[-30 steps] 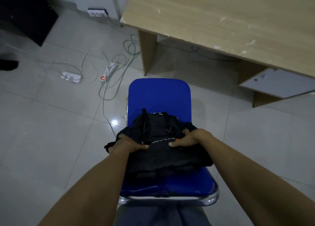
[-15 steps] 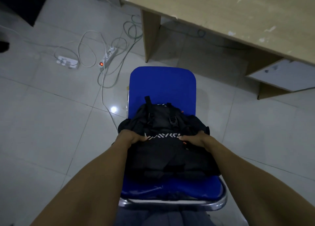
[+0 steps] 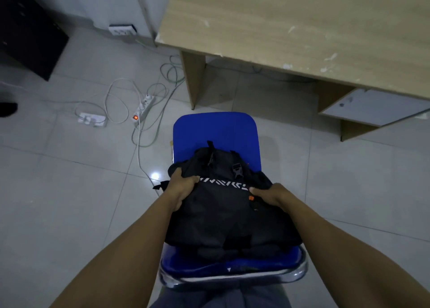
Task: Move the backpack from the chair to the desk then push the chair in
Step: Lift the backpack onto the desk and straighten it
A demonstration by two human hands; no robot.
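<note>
A black backpack [image 3: 223, 217] with a white patterned strip and an orange tag lies on the blue chair [image 3: 216, 131], which has a chrome frame at its near edge. My left hand [image 3: 182, 189] grips the backpack's left side, fingers curled into the fabric. My right hand [image 3: 271, 195] grips its right side next to the orange tag. The wooden desk [image 3: 290, 21] stands beyond the chair, at the upper right, with its top bare.
White power strips [image 3: 143, 108] and loose cables lie on the tiled floor left of the chair and under the desk. A dark cabinet [image 3: 28, 33] stands at the far left. A white drawer front [image 3: 370, 107] hangs under the desk at the right.
Both hands have closed tighter on the backpack's sides, and the bag's upper part looks bunched and slightly raised. The view has shifted so that the desk shows more.
</note>
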